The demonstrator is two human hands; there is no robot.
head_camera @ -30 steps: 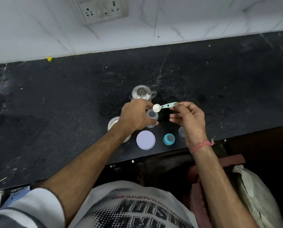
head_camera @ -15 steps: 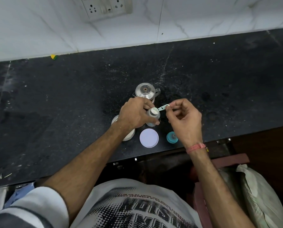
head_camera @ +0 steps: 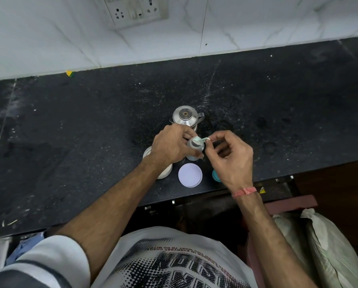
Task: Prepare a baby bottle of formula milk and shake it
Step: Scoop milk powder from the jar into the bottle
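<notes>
The left hand (head_camera: 172,145) grips the baby bottle (head_camera: 194,146) round its body, holding it on or just above the black table (head_camera: 91,142) near its near edge, between the steel pot (head_camera: 185,117) and the white lid (head_camera: 190,175), probably so its narrow mouth stays put under the scoop. The right hand (head_camera: 230,161) pinches the handle of the teal measuring scoop (head_camera: 200,140), whose bowl sits tipped over the bottle's open mouth, apparently emptying formula. The bottle's long axis leans slightly, mouth up and toward the camera; the scoop's handle runs right toward the pinching fingers.
</notes>
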